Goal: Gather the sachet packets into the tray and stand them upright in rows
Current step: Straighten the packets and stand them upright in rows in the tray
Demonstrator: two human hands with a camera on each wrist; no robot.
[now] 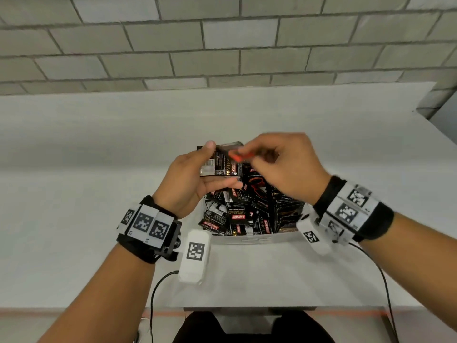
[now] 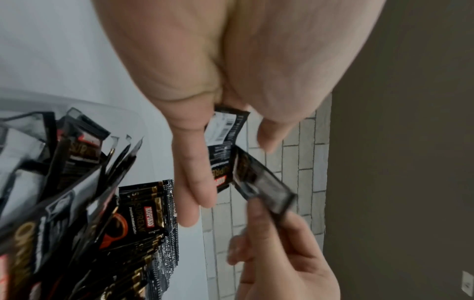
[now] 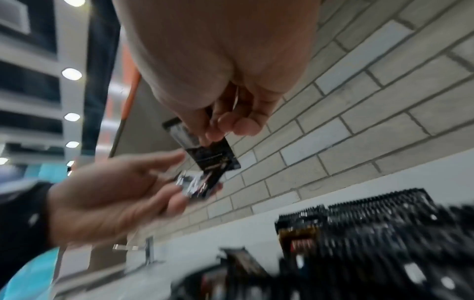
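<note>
A clear tray on the white table holds black coffee sachets: a loose jumbled pile on the left and an upright row on the right. Above the tray's far end my left hand grips a black sachet between thumb and fingers. My right hand pinches a second sachet at its top edge, right against the one in the left hand. The right hand is blurred in the head view.
The white table ends at a grey brick wall behind the tray. Its front edge lies near my body. Cables trail from both wrist cameras.
</note>
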